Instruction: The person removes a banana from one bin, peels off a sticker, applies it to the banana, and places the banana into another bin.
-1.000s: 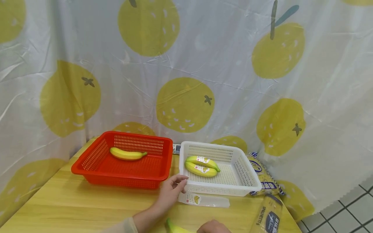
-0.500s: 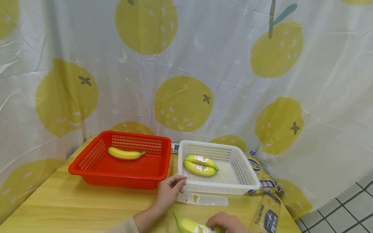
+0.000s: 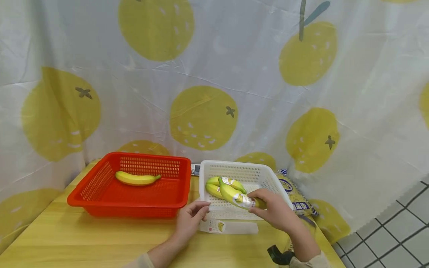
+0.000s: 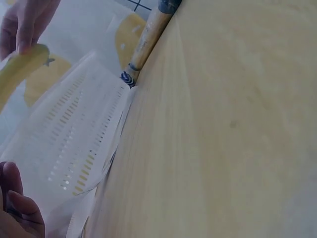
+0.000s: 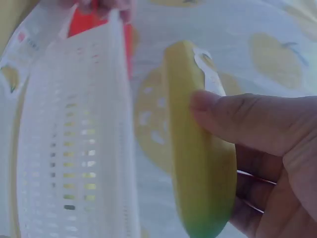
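In the head view my right hand (image 3: 276, 210) grips a yellow banana (image 3: 231, 191) with a white label round it, held over the white basket's near side. The right wrist view has my thumb on one side of this banana (image 5: 198, 148), fingers behind it. Two more labelled bananas (image 3: 214, 189) lie in the white basket (image 3: 224, 213), partly covered by the held one. At that basket's near left corner is my left hand (image 3: 191, 219), fingers loosely curled and tips apart. Nothing shows between them in the left wrist view, where this hand (image 4: 20, 213) is cut off.
A red basket (image 3: 134, 210) with one banana (image 3: 138, 179) stands left. Before the white basket lies a translucent strip (image 3: 231, 227) with a banana sticker. A yellow bag (image 3: 291, 191) lies to its right. My right forearm partly hides a spaghetti pack. A fruit-print curtain (image 3: 258, 123) hangs behind the table.
My right hand has brought the labelled banana up from the near edge of the table to above the white basket. The left hand has stayed at the basket's corner. The view has shifted slightly.
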`<state>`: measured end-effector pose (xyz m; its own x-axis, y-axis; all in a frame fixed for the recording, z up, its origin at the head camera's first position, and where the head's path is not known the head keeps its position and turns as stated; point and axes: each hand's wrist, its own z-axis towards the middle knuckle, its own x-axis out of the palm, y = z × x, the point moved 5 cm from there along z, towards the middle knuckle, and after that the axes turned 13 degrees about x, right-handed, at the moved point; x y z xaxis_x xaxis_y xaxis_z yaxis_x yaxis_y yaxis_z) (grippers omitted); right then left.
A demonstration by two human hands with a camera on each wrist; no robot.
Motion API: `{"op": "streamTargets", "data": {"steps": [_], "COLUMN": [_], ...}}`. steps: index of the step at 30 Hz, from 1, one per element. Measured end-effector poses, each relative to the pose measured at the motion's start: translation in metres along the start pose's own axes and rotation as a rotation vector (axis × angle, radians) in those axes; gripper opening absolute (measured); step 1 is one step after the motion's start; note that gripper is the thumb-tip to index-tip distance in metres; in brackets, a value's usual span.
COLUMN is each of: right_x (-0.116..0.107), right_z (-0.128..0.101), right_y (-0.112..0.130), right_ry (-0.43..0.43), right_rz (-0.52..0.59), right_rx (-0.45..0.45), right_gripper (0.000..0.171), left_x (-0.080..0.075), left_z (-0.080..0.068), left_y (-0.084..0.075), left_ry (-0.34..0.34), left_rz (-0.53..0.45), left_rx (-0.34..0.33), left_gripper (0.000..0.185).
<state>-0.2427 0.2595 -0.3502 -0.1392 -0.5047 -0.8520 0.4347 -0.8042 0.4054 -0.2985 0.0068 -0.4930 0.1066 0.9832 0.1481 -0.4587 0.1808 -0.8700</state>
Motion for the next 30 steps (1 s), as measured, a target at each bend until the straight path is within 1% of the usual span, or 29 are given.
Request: {"op": "streamTargets", "data": {"steps": [2,6,11,15,18,23,27,30], "right_x": [0.008,0.029,0.057,0.077,0.089,0.098,0.102,0.104], "right_z": [0.017,0.046,0.077,0.093,0.100,0.102,0.101,0.101], "right_y": [-0.007,-0.019,-0.026,-0.030,-0.036,-0.045,-0.050,-0.052], "right_ry": [0.055,0.164,0.291,0.369,0.396,0.431,0.430,0.409], "right_rz": [-0.045,-0.080,-0.067,-0.056,-0.081,-0.096,-0.104,-0.116], "right_rx": [0.049,0.109,0.128,0.135,0.149,0.189,0.216,0.212], "right_gripper": [0.033,0.030,0.025,0.023,0.020,0.019,0.018,0.018], "left_x": [-0.001,-0.002,-0.004,-0.004,-0.004,-0.003,-0.003,-0.003], "left_z": [0.000,0.001,0.001,0.001,0.001,0.000,0.000,0.000], "left_y": [-0.001,-0.001,0.001,0.000,-0.002,-0.001,-0.001,-0.002], "left_ry": [0.007,0.023,0.017,0.013,0.014,0.015,0.019,0.021], "left_rz": [0.004,0.013,0.015,0.009,0.013,0.030,0.042,0.034], "left_rx": [0.009,0.025,0.027,0.027,0.025,0.019,0.016,0.022], "left_gripper": [0.017,0.020,0.015,0.012,0.012,0.012,0.011,0.012]}}
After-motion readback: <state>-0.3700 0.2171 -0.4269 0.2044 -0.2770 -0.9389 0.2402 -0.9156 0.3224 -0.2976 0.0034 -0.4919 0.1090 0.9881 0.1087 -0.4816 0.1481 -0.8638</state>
